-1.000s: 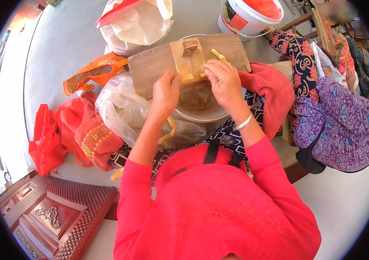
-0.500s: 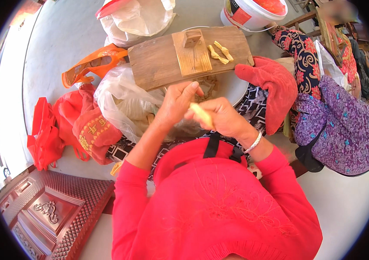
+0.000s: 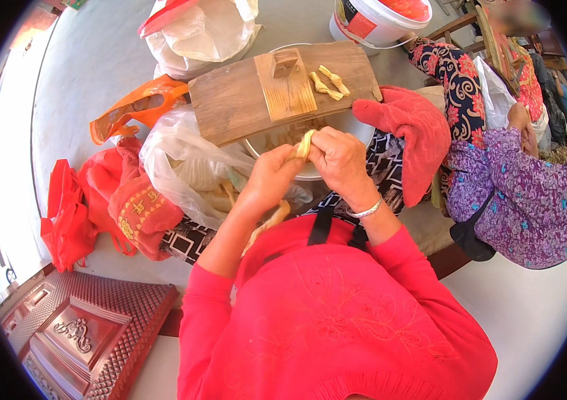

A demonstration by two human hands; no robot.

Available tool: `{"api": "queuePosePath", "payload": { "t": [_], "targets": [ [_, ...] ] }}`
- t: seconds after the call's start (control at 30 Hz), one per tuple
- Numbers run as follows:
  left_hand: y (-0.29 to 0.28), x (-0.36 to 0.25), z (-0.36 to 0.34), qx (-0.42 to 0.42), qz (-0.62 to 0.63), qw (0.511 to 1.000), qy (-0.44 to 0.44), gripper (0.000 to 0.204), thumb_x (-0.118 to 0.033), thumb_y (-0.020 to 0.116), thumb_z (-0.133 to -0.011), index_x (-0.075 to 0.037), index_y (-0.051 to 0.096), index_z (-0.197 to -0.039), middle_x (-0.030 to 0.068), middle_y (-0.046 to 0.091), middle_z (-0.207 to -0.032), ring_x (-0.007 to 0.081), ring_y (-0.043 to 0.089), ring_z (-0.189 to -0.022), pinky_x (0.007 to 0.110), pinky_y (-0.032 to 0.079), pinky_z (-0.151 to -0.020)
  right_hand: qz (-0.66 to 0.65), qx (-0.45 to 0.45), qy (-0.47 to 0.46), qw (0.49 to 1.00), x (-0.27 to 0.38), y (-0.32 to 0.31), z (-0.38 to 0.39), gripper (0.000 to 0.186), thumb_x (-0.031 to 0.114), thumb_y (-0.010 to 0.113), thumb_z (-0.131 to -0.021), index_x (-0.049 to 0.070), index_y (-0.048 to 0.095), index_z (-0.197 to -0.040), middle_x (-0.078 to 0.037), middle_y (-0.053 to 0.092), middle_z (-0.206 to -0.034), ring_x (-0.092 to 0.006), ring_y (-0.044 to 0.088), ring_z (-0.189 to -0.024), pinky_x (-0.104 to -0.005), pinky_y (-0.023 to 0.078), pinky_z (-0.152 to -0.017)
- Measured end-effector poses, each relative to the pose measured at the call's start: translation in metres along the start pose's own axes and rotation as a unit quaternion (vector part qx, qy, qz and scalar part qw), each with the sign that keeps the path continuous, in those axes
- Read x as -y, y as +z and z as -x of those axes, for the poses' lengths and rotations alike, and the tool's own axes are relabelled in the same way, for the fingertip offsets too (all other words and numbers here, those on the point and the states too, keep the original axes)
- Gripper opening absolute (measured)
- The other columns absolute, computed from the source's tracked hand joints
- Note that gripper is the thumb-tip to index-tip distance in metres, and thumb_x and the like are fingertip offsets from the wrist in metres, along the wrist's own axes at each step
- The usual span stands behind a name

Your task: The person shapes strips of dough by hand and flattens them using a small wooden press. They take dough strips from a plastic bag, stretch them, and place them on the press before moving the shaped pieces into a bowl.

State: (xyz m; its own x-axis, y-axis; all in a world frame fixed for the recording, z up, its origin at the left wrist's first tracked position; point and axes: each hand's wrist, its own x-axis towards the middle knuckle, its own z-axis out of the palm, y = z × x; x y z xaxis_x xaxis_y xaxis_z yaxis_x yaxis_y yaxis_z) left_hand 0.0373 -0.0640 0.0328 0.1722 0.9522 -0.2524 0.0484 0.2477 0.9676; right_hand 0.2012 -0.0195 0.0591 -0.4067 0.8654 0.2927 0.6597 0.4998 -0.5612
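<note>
My left hand [image 3: 271, 175] and my right hand [image 3: 338, 159] meet above a metal bowl [image 3: 310, 175], both gripping one pale yellow strip [image 3: 305, 143] that sticks up between the fingers. A longer yellow strip [image 3: 265, 225] hangs below my left wrist. Across the bowl lies a wooden board [image 3: 237, 100] with a raised wooden slide block [image 3: 286, 84]. Two folded yellow pieces [image 3: 329, 83] rest on the board's right part.
A clear plastic bag [image 3: 187, 173] of yellow strips lies left of the bowl, with red bags [image 3: 90, 210] and an orange bag [image 3: 130, 115] beyond. A white bucket [image 3: 377, 20] stands far right. A person in purple [image 3: 520, 193] sits to my right. A red cloth [image 3: 410, 133] lies beside the bowl.
My hands left the board's block, drew back over the bowl and came together on a yellow strip, now raised slightly higher. Two folded pieces now lie on the board.
</note>
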Motion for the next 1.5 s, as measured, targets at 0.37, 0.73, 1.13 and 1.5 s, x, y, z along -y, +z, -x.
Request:
{"api": "queuePosePath", "payload": {
  "t": [0.37,0.73,1.13,1.5],
  "targets": [
    [0.016,-0.014,0.01,-0.122,-0.287,0.917,0.251,0.033,0.001,0.063,-0.079,0.0,0.061,-0.112,0.0135,0.059,-0.093,0.0342,0.058,-0.085,0.039,0.048,-0.071,-0.721,0.167,0.392,0.546,-0.013,0.02,0.031,0.027,0.024,0.059,-0.094,0.001,0.064,-0.108,-0.002,0.064,-0.102,-0.0123,0.059,-0.096,-0.0293,0.047,-0.087],
    [0.023,-0.012,-0.015,-0.135,-0.035,0.99,0.019,0.02,-0.021,0.053,-0.093,-0.002,0.059,-0.094,0.0097,0.06,-0.073,0.0247,0.055,-0.063,0.035,0.042,-0.054,-0.344,-0.08,0.134,0.926,0.011,0.015,0.012,0.013,-0.007,0.06,-0.08,-0.004,0.067,-0.091,-0.012,0.055,-0.109,-0.0196,0.055,-0.098,-0.0283,0.045,-0.086],
    [-0.007,0.004,0.036,-0.136,-0.212,0.957,0.144,0.006,-0.006,0.06,-0.089,-0.002,0.062,-0.094,0.0072,0.059,-0.076,0.0204,0.056,-0.059,0.031,0.043,-0.052,-0.55,0.022,0.226,0.804,-0.017,-0.002,0.015,0.032,0.018,0.06,-0.093,0.0,0.058,-0.118,-0.008,0.054,-0.125,-0.0133,0.052,-0.107,-0.0288,0.042,-0.095],
    [-0.013,-0.019,-0.006,-0.034,-0.038,0.998,0.035,0.009,-0.009,0.062,-0.089,-0.001,0.057,-0.088,0.0038,0.057,-0.072,0.0108,0.052,-0.063,0.027,0.043,-0.058,-0.501,0.295,0.308,0.753,-0.027,-0.034,-0.035,0.011,0.007,0.066,-0.085,0.001,0.066,-0.095,-0.005,0.067,-0.078,-0.0106,0.063,-0.064,-0.0231,0.052,-0.06]
  ]
}}
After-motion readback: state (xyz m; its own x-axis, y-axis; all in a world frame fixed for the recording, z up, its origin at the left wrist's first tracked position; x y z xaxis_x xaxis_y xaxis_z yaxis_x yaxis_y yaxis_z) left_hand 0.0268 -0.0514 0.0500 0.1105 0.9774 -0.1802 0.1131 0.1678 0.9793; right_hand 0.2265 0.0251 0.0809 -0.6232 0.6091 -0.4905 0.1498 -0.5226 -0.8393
